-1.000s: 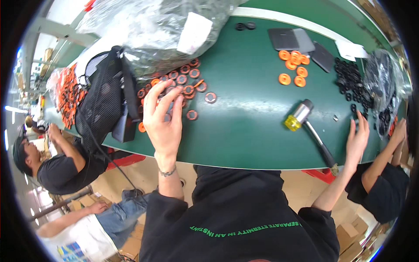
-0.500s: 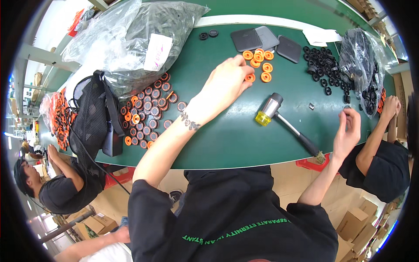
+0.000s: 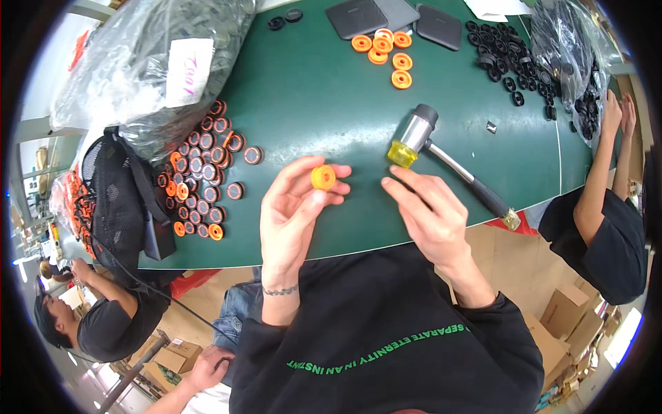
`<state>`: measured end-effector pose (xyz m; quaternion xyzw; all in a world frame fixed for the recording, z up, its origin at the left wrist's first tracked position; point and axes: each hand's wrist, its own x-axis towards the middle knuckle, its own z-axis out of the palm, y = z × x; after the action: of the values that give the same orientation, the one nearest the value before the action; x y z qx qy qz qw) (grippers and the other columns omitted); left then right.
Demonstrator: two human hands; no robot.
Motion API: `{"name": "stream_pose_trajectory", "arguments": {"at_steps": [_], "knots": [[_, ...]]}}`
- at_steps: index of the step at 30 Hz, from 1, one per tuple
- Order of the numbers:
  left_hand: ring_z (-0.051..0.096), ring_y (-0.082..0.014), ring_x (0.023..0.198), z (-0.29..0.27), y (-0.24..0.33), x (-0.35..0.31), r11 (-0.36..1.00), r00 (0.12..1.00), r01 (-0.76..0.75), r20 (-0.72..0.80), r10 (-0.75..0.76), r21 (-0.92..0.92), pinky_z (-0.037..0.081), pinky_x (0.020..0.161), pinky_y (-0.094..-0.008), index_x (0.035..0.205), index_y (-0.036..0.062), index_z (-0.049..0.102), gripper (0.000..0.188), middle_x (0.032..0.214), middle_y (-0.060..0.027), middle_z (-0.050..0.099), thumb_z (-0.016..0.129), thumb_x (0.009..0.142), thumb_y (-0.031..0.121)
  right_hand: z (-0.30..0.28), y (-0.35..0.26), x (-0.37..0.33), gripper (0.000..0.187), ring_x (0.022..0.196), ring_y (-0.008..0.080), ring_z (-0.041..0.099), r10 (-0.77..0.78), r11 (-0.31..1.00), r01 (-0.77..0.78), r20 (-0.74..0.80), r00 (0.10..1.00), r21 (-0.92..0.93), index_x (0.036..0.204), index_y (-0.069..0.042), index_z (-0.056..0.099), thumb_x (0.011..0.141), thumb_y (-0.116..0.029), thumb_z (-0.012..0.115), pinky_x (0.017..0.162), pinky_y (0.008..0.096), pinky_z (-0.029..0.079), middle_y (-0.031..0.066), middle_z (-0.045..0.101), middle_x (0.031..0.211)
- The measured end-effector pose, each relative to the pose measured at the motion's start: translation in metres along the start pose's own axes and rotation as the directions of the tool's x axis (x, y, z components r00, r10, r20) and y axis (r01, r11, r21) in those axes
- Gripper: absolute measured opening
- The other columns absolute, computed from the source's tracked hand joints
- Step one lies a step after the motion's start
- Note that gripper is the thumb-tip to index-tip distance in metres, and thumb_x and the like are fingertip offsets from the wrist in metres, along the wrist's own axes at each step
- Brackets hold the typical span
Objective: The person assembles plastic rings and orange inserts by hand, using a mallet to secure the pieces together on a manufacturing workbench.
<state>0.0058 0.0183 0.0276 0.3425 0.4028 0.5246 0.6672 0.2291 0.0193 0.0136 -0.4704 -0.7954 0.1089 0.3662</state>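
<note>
Near the front edge of the green table, my left hand (image 3: 285, 219) pinches a small orange wheel-like cap (image 3: 323, 177) between thumb and fingers, its round face turned up. My right hand (image 3: 436, 219) hovers to the right of it, fingers bent and fingertips close together; whether they hold a small part is hidden. Just beyond the right fingertips lies a mallet (image 3: 419, 130) with a yellow and a black face and a black grip. Farther off, several loose orange caps (image 3: 401, 62) sit in a small group. Black round parts (image 3: 501, 50) are spread at the far right.
At the left, black-and-orange round pieces (image 3: 207, 172) lie in a pile beside a black mesh bag (image 3: 114, 172) and a large clear plastic bag (image 3: 152, 62). Dark flat cases (image 3: 439, 27) lie at the back. Co-workers sit on both sides; one person's hands (image 3: 612, 114) are at the right.
My left hand has come back from the loose orange caps toward me, with one cap in its fingers. My right hand has moved left, from right of the mallet to just in front of its head.
</note>
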Motion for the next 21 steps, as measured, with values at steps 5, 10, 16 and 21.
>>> {"name": "stream_pose_trajectory", "arguments": {"at_steps": [5,10,16,21], "knots": [[0.070,-0.0263,0.106,-0.006,-0.005,-0.014,0.997,0.999,0.003,0.051,0.001,-0.082,0.056,0.088,-0.0329,0.143,0.0000,0.051,0.047,0.132,-0.0290,0.065,0.066,0.100,0.011,0.000,0.000,-0.017,0.044,0.099,0.0249,0.067,-0.097,0.993,0.100,0.061,0.993,-0.054,0.116,-0.004,0.075,0.073,0.003,0.073,0.084,0.0352,0.059,0.0084,0.073,0.120],[0.069,-0.0243,0.104,-0.009,-0.010,-0.013,0.987,0.998,0.041,0.058,-0.032,-0.153,0.057,0.085,-0.0314,0.141,-0.0009,0.054,0.047,0.135,-0.0288,0.063,0.068,0.097,0.006,-0.004,-0.005,-0.025,0.045,0.096,0.0252,0.065,-0.068,0.998,0.067,0.121,0.990,0.010,0.118,-0.003,0.074,0.074,0.005,0.072,0.083,0.0351,0.058,0.0087,0.072,0.124],[0.070,-0.0234,0.108,-0.016,-0.014,-0.016,0.967,0.996,0.005,0.091,0.019,-0.256,0.059,0.092,-0.0341,0.138,-0.0043,0.058,0.043,0.141,-0.0255,0.060,0.068,0.096,-0.002,-0.017,-0.011,-0.028,0.056,0.104,0.0280,0.062,-0.035,0.997,0.052,0.272,0.962,-0.057,0.130,-0.003,0.069,0.075,0.007,0.074,0.088,0.0368,0.055,0.0109,0.063,0.140],[0.072,-0.0255,0.106,-0.013,-0.012,-0.017,0.959,0.998,0.028,0.067,-0.010,-0.282,0.063,0.092,-0.0326,0.142,-0.0032,0.057,0.045,0.139,-0.0257,0.060,0.066,0.099,0.005,-0.023,-0.012,-0.014,0.061,0.103,0.0284,0.062,0.108,0.982,-0.144,0.262,0.959,0.123,0.137,-0.003,0.064,0.079,0.007,0.078,0.086,0.0384,0.055,0.0134,0.064,0.131]]}}
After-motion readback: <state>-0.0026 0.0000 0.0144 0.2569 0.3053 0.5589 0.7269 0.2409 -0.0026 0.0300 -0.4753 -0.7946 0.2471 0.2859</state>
